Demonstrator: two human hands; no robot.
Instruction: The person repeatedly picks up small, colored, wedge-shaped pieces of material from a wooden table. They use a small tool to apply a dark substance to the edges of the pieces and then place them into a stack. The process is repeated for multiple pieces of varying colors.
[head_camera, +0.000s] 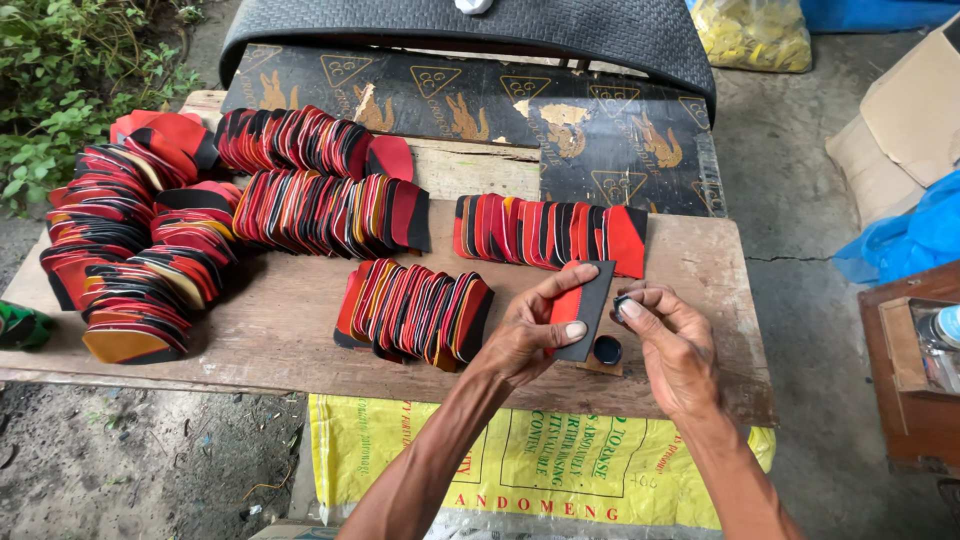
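Observation:
My left hand (525, 335) holds a flat red-and-black cut piece (583, 305) upright over the wooden board (300, 320). My right hand (672, 345) pinches a small dark round stamp (622, 303) against the piece's right edge. Just below them a small round dark ink pot (607, 349) sits on a little wooden block. A fanned stack of red, orange and black pieces (415, 312) lies just left of my left hand. Another row of pieces (548, 232) lies behind my hands.
More fanned stacks (135, 250) cover the board's left side. Black printed sheets (480, 105) and a dark woven seat (470, 30) sit behind. A yellow sack (540, 465) lies under the front edge. Wooden box (915, 370), blue plastic (910, 240) and cardboard (905, 120) at right; plants (70, 70) at left.

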